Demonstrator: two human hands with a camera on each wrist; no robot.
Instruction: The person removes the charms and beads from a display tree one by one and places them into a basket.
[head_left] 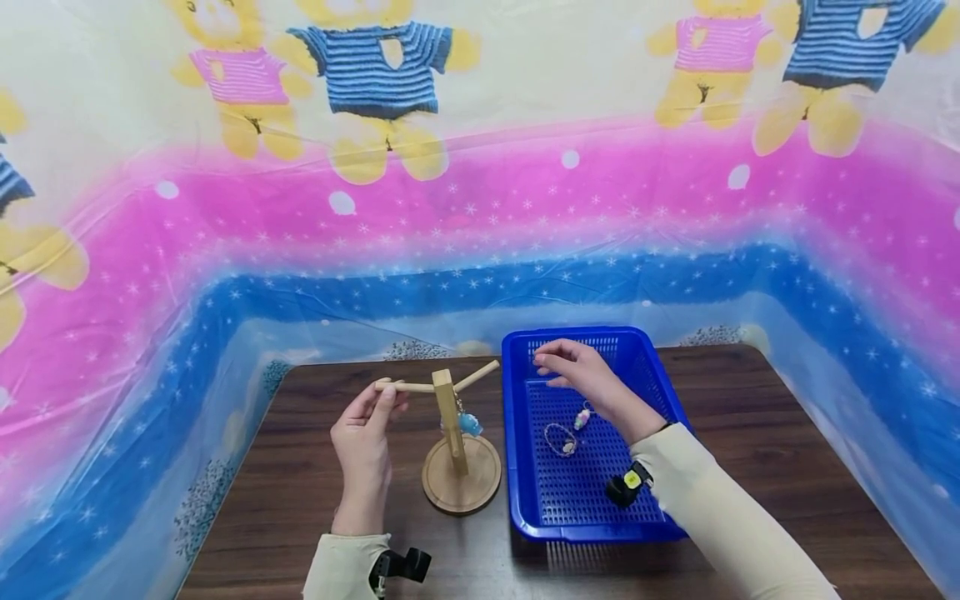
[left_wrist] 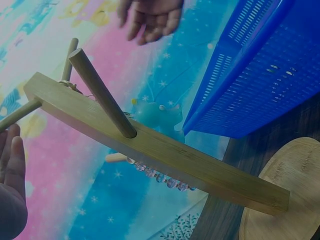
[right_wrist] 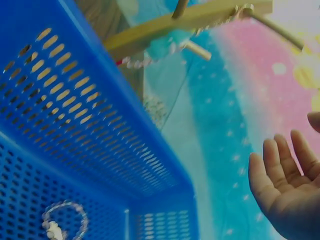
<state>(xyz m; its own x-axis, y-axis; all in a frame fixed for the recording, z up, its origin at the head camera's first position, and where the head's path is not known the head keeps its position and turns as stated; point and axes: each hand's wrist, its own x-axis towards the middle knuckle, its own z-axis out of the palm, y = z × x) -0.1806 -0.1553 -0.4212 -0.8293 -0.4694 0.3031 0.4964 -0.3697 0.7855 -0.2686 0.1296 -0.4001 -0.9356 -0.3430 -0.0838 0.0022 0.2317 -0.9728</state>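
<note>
A wooden stand point(head_left: 450, 425) with several pegs and a round base point(head_left: 461, 487) stands upright on the table. My left hand point(head_left: 363, 437) pinches the end of its upper left peg point(head_left: 408, 387) between thumb and fingers. A blue charm point(head_left: 470, 424) hangs by a chain from the stand, and a beaded strand point(left_wrist: 160, 177) hangs on a lower peg. Over the blue basket point(head_left: 517, 492) hovers my right hand point(head_left: 585, 379), fingers loosely bent, holding nothing I can see. Inside the basket lie a beaded bracelet point(head_left: 550, 433) and a small pastel charm point(head_left: 582, 418).
The dark wood tabletop point(head_left: 300, 500) carries the stand on the left and the basket on the right, close beside each other. A patterned curtain point(head_left: 480, 208) with bears encloses the table's back and sides.
</note>
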